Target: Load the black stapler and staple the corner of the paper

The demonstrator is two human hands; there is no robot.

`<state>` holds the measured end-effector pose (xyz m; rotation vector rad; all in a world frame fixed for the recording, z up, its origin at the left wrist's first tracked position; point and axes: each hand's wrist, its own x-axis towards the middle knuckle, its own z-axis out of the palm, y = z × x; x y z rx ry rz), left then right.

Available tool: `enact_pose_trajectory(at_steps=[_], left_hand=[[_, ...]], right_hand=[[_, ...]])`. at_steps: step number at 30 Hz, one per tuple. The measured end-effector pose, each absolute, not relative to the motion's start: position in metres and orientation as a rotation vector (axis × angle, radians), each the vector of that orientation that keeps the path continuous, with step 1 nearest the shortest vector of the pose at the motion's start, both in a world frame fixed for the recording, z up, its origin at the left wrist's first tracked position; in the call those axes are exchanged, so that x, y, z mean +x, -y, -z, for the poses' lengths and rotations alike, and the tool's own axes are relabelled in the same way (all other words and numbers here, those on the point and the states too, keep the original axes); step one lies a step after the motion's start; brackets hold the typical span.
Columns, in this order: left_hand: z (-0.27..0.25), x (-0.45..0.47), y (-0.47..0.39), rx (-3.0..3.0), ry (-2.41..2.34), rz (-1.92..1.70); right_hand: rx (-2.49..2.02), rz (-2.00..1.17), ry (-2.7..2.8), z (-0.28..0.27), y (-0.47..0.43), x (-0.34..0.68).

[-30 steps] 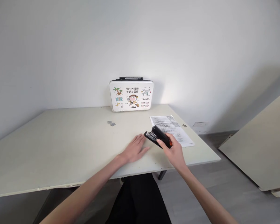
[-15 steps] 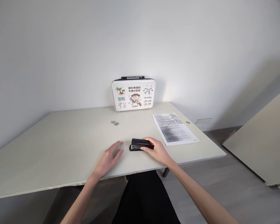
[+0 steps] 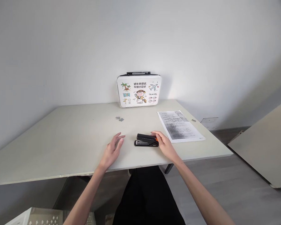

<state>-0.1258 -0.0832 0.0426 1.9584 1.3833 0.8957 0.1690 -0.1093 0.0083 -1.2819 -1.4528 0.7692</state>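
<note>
Black stapler [image 3: 146, 140] lies on the bench [image 3: 72, 137], long axis running left to right, its nose pointing toward the left hand [image 3: 110, 152], whose empty grip is parted; the right hand [image 3: 166, 147] touches its rear, though whether that grip is clasped I cannot tell. The white carry case [image 3: 140, 90] stands shut, contents hidden; since half a second ago, the right hand has uncovered the stapler's near side

Head view, forward and down over table [image 3: 67, 140], seemingly near
</note>
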Motion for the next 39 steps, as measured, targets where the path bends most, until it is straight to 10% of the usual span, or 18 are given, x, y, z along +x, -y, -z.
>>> enact_pose_trajectory(at_steps=[17, 30, 39], left_hand=[[-0.046, -0.115, 0.087, 1.469, -1.272, -1.155], [-0.071, -0.069, 0.091, 0.211, -0.743, -0.986], [-0.059, -0.077, 0.091, 0.363, -0.903, -1.152]], right_hand=[[-1.3, -0.604, 1.633, -0.019, 0.125, 0.159], [-0.839, 0.35, 1.979, -0.035, 0.159, 0.133], [-0.946, 0.133, 1.778, -0.032, 0.159, 0.141]])
